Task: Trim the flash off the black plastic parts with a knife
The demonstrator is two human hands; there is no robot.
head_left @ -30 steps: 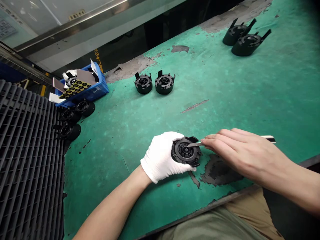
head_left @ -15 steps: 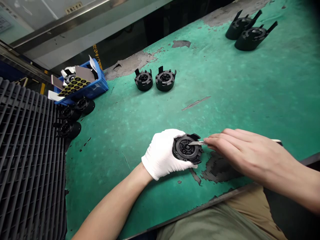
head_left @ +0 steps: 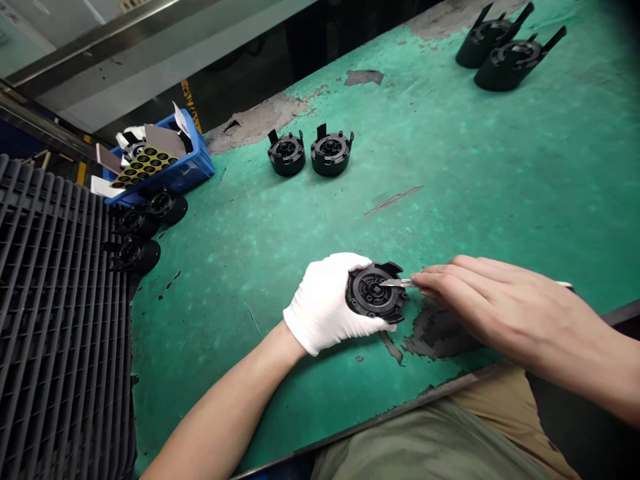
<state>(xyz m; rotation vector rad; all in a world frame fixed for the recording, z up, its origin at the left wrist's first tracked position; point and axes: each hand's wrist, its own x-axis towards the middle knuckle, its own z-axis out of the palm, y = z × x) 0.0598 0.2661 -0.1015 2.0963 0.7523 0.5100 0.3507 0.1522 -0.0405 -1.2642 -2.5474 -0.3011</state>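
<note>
My left hand (head_left: 327, 301), in a white glove, grips a round black plastic part (head_left: 374, 293) and tilts its ribbed face towards me just above the green table (head_left: 500, 173). My bare right hand (head_left: 493, 308) pinches a thin metal blade tool (head_left: 399, 283). The tool's tip rests on the middle of the part's face. Its handle end pokes out behind my right hand at the right.
Two similar black parts (head_left: 309, 152) stand at the table's middle back, two larger ones (head_left: 505, 43) at the far right. A blue bin (head_left: 193, 172) with sticker sheets sits at the left, three black parts (head_left: 143, 230) beside it. A black ribbed mat (head_left: 55, 320) covers the left.
Both hands and the part have stayed together while the view shifted slightly; the tool's tip has drawn back a little from the left of the face towards its middle.
</note>
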